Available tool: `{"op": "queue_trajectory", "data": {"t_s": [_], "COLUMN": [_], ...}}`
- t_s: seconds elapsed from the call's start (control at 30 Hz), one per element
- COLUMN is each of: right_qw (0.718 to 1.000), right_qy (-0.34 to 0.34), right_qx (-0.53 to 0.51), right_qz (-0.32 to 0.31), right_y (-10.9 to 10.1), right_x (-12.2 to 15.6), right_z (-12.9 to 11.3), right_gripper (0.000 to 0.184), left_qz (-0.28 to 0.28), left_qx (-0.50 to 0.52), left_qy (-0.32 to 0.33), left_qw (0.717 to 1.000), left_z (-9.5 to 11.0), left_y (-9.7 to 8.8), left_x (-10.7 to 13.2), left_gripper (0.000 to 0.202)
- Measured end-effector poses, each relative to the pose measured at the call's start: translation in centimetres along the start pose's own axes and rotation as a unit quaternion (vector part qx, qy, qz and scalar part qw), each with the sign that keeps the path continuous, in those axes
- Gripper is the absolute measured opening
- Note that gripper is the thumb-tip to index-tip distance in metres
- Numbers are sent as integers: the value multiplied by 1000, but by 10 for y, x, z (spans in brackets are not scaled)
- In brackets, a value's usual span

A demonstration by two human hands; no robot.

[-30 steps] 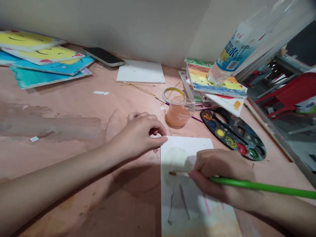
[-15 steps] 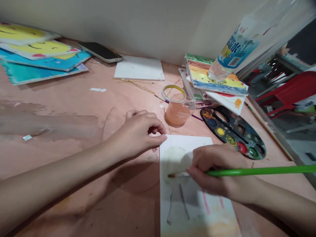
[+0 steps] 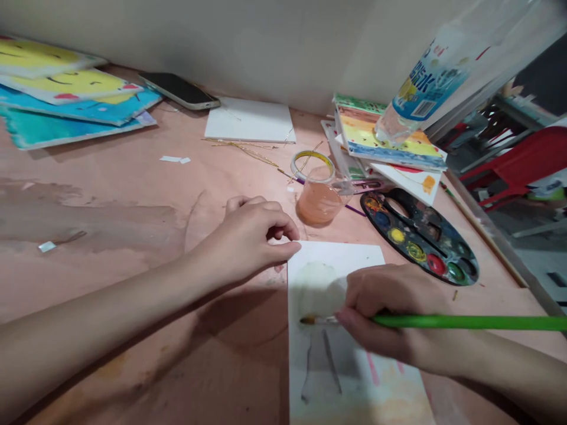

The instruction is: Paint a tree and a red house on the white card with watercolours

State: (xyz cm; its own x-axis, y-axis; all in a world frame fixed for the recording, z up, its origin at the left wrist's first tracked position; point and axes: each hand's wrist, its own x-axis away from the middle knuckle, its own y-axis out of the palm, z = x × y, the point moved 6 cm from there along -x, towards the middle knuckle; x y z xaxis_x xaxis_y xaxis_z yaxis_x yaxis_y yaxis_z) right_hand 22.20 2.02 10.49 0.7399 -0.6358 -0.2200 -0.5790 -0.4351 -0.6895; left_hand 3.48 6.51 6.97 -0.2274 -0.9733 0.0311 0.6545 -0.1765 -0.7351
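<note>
**Mid-painting on my little white card [image 3: 345,254], plenty left bare**

My right hand [image 3: 390,316] pinches the green-handled paintbrush [image 3: 460,322], tip at the pale round blob [image 3: 316,289]. My curled left hand [image 3: 248,239] sits at the card's far left corner, can't tell if it's gripping or just resting. The card lies near me, right of centre on the table [image 3: 110,283]. Done so far: the blob, grey strokes [image 3: 330,360], pink streaks [image 3: 372,369], and a yellowish wash [image 3: 390,392]. The rest looks mostly white. The cup of orange-tinted water [image 3: 318,206] and watercolour palette [image 3: 420,236] sit just beyond.

left hand [image 3: 250,239] loosely curled, right hand [image 3: 390,313] pinching
</note>
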Motion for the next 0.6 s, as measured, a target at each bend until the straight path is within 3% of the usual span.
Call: {"op": "queue_trajectory", "data": {"t_s": [0.1, 0.17, 0.27, 0.4, 0.53, 0.6], "right_qw": [995, 998, 999, 998, 999, 999], "right_qy": [23, 31, -22, 19, -11, -5], "right_qx": [-8, 2, 21, 21, -25, -19], "right_qz": [101, 56, -35, 61, 21, 48], "right_y": [-11, -6, 6, -1, 6, 3], "right_x": [3, 2, 1, 3, 3, 2], "right_z": [4, 4, -5, 1, 1, 1], "right_gripper": [38, 37, 38, 38, 35, 36], "left_qz": [-3, 0, 3, 0, -4, -2], "left_qx": [-1, -3, -1, 0, -11, -14], "left_qy": [0, 3, 6, 6, 3, 6], "left_qw": [1000, 1000, 1000, 1000, 1000, 1000], "left_z": [1, 1, 0, -1, -1, -1], "left_y": [0, 0, 0, 1, 1, 1], "left_x": [1, 1, 2, 1, 1, 1], "left_gripper": [8, 8, 8, 8, 7, 8]}}
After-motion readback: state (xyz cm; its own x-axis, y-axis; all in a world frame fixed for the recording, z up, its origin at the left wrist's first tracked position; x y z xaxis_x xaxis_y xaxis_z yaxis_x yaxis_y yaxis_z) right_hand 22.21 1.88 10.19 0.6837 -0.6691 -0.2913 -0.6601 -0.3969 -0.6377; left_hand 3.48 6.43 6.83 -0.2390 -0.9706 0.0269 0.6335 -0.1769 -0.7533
